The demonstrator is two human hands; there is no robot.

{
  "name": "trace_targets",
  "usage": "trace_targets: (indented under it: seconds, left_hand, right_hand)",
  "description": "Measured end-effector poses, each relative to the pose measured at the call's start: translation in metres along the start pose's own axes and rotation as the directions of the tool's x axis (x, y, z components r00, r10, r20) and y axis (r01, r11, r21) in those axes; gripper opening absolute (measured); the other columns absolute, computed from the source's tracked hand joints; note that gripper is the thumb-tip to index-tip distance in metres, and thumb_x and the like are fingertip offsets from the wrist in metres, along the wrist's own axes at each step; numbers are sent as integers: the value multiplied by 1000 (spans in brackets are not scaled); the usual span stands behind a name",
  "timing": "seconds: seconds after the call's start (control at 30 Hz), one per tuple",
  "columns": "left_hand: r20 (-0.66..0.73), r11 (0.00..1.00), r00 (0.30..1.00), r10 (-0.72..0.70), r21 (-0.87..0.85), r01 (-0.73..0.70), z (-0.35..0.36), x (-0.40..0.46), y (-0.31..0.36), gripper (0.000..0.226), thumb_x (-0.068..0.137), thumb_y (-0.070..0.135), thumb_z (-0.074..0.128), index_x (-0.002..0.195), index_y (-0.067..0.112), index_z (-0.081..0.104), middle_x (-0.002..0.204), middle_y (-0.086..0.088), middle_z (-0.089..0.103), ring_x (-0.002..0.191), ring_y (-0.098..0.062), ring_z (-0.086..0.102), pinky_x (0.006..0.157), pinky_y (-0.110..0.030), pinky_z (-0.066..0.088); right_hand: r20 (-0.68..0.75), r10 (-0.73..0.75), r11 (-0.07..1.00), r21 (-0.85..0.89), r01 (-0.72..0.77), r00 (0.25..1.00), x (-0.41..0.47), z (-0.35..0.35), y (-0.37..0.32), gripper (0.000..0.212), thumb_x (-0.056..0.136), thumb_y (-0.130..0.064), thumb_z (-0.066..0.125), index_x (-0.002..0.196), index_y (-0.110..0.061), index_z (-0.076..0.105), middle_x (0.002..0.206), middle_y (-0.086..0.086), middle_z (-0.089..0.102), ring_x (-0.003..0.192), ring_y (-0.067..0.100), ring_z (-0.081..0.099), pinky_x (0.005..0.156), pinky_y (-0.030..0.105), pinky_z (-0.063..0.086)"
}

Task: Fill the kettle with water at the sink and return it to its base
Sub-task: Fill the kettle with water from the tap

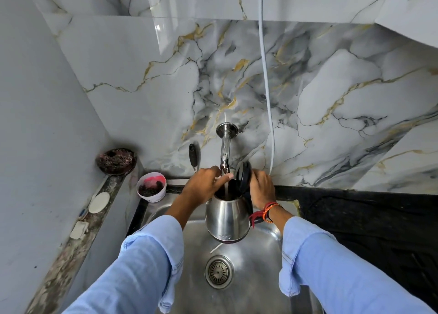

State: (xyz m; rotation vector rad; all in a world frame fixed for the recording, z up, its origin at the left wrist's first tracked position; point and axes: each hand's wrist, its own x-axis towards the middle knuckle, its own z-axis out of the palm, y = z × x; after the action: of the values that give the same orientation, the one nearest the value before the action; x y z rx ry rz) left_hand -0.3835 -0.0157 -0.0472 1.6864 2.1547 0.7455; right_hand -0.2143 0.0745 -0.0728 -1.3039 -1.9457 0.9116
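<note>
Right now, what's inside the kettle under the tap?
A thin stream of water runs from the tap into the open kettle. Its inside looks dark; the water level can't be seen. The left hand covers part of the opening, and the lid stands raised.

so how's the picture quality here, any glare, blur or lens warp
Head view: strong wide-angle warp, with the wall tiles and the hanging cable bowing. Soft glare streaks sit on the glossy upper tile, with bright reflections on the steel kettle and the sink. Lighting is even and shadows soft. The centre is fairly sharp; the sleeves and the left ledge are smeared towards the edges.
</note>
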Motion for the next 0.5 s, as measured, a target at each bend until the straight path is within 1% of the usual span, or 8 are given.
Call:
trace_targets:
  seconds: [0.07,0.1,0.17,0.23,0.27,0.33,0.4,0.5]
  left_hand:
    - [0,999,1000,0,32,0,1,-13,-6,66,94,73,40,113,13,60,103,-13,72,101,-33,66,84,-45,53]
    - [21,996,1000,5,84,-7,3,-18,-9,73,93,74,38,128,11,54,121,-16,67,113,-33,63,93,-46,51]
    - [65,980,998,22,196,-35,11,-30,-14,87,90,78,38,144,10,41,145,-16,52,134,-32,49,110,-46,40]
    - [113,957,993,32,284,-63,20,-40,-18,101,86,84,34,154,9,27,161,-13,31,150,-25,26,122,-46,23]
    - [126,951,992,25,304,-63,24,-43,-19,107,84,87,31,157,9,20,165,-11,23,153,-22,17,125,-47,17]
    - [111,951,994,6,308,-40,30,-46,-20,113,80,91,28,158,9,13,167,-9,15,154,-19,9,126,-46,10]
    - [92,954,996,-6,299,-22,32,-47,-18,116,79,92,26,158,9,11,167,-9,14,155,-18,7,126,-46,8]
    - [91,959,996,-18,284,-9,32,-48,-16,117,78,92,25,158,8,10,167,-11,14,155,-19,7,126,-45,8]
  right_hand:
    - [-2,-7,1000,1,7,1000,1,0,1,52,96,-45,36,74,-7,66,73,12,69,70,31,63,63,43,54]
    - [0,-7,1000,5,7,1000,1,0,1,53,96,-45,37,73,-8,66,72,11,68,69,31,63,62,42,53]
    - [3,-10,1000,17,10,1000,1,0,1,53,94,-47,37,71,-8,65,69,9,66,67,30,62,58,39,49]
    - [-1,-18,999,28,18,1000,1,1,0,53,94,-47,37,69,-9,64,64,4,64,64,28,62,53,32,42]
    - [-2,-21,999,37,21,1000,1,1,-1,52,94,-47,38,68,-10,64,62,2,63,62,26,61,52,30,39]
    - [-4,-23,998,53,23,1000,1,1,-1,51,93,-48,37,65,-13,62,60,-2,60,61,24,60,52,30,39]
    - [-7,-24,998,61,25,1000,2,0,-1,53,91,-50,36,66,-11,62,61,-4,60,63,21,61,55,34,47]
    - [-3,-33,997,72,33,999,2,-1,1,55,90,-51,36,69,-9,64,62,-1,62,64,20,62,57,37,49]
